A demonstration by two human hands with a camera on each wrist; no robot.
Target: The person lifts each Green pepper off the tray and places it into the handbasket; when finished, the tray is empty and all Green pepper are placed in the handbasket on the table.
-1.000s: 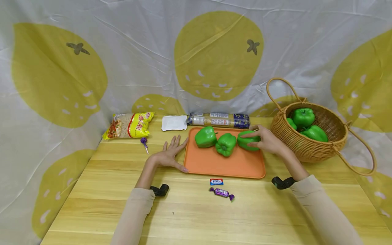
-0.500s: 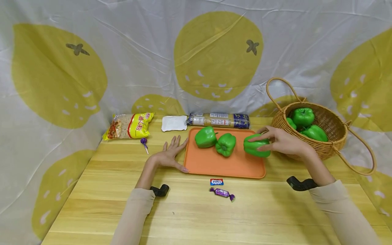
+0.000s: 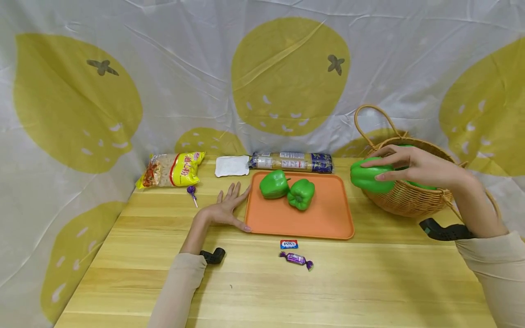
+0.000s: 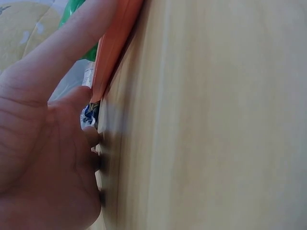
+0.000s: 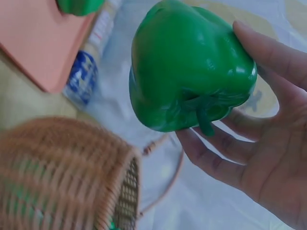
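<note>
My right hand (image 3: 422,166) holds a green bell pepper (image 3: 371,175) between thumb and fingers, in the air at the left side of the wicker basket (image 3: 404,202). The right wrist view shows this bell pepper (image 5: 192,67) with its stem toward the palm. Other green peppers inside the basket are mostly hidden behind the hand. Two more bell peppers, a left one (image 3: 274,184) and a right one (image 3: 301,194), lie on the orange tray (image 3: 320,223). My left hand (image 3: 223,209) rests with spread fingers at the tray's left edge, its thumb at the near corner.
Behind the tray lies a long clear pack with blue ends (image 3: 291,162), beside a white packet (image 3: 232,166). A yellow food bag (image 3: 172,170) and a purple lollipop (image 3: 191,193) are at left. A small red-blue candy (image 3: 289,244) and a purple wrapped candy (image 3: 296,259) lie in front.
My right hand has lifted the rightmost bell pepper off the tray and carried it right, to the basket. The left hand has stayed at the tray's edge.
</note>
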